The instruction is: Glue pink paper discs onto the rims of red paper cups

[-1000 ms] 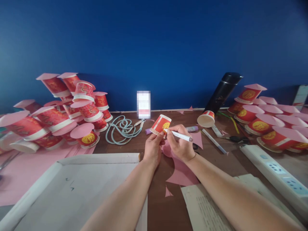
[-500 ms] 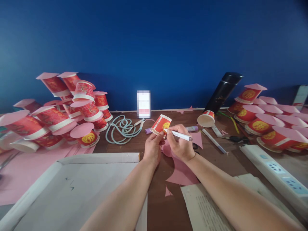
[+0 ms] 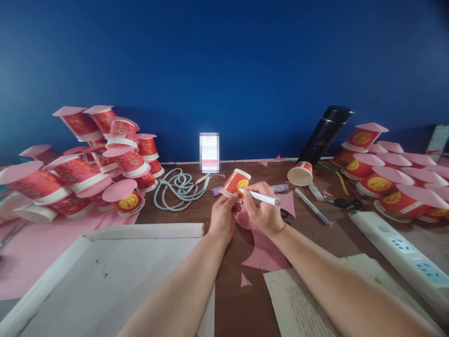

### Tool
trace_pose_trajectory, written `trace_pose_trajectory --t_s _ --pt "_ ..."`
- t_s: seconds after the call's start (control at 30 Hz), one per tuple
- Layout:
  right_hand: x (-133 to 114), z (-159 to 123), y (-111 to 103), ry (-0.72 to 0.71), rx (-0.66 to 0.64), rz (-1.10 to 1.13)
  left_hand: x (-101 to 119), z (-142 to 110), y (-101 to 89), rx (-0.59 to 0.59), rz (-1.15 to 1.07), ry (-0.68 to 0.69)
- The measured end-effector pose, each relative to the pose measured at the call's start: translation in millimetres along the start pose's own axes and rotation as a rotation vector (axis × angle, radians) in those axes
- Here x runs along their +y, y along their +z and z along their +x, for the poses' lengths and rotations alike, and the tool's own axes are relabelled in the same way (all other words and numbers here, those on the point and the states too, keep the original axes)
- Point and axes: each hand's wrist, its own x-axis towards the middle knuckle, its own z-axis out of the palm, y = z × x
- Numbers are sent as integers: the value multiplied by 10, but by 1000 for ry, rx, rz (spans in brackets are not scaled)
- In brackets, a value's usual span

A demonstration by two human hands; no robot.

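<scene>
A red paper cup [image 3: 234, 182] with a yellow round emblem and a white band is held tilted, base up, above the table. My left hand [image 3: 224, 216] is closed around its lower rim, with the thumb on the near side. My right hand [image 3: 264, 213] grips a white marker pen [image 3: 262, 198], its tip at the cup's yellow emblem; whether it touches cannot be made out. Under the right hand lies cut pink paper [image 3: 264, 248], with black scissor handles [image 3: 286, 213] partly hidden beside it. A purple tube [image 3: 280, 188] shows behind the hand.
Piled at left are red cups with pink paper tops [image 3: 128, 196]; more capped cups [image 3: 380, 183] stand at right. A light-blue cable [image 3: 180, 187], black flask [image 3: 324, 133], loose cup [image 3: 300, 174], second marker [image 3: 312, 206], power strip [image 3: 403, 248] and white box lid [image 3: 140, 276] surround the hands.
The cup has shifted very slightly down and to the right in my left hand. The marker's tip stays at the emblem, and everything else looks the same.
</scene>
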Motion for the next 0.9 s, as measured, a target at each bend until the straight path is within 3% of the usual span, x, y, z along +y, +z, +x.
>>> trace_pose_trajectory --t_s 0.9 --pt "55 8 12 61 8 19 64 -26 53 71 2 -24"
